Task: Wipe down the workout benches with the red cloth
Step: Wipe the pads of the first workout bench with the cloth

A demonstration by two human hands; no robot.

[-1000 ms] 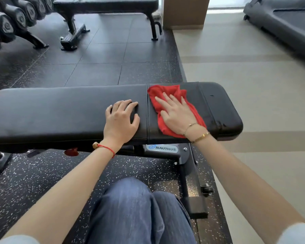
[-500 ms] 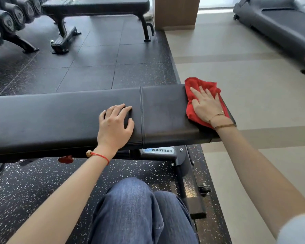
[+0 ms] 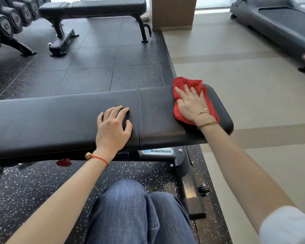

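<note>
A black padded bench stretches across in front of me, with a seam between its long pad and its short right pad. My left hand rests flat on the long pad just left of the seam, fingers spread, holding nothing. A red cloth lies crumpled on the right pad near the bench's right end. My right hand presses flat on that cloth, palm down, covering most of it. A second black bench stands farther back on the dark floor.
A rack of dumbbells lines the far left. A brown pillar stands behind the second bench and a treadmill at the far right. My denim-clad knees sit close under the near bench, beside its metal foot.
My right hand slid the red cloth from beside the seam rightwards to the bench's end, then slightly back left. My left hand stayed planted on the long pad.
</note>
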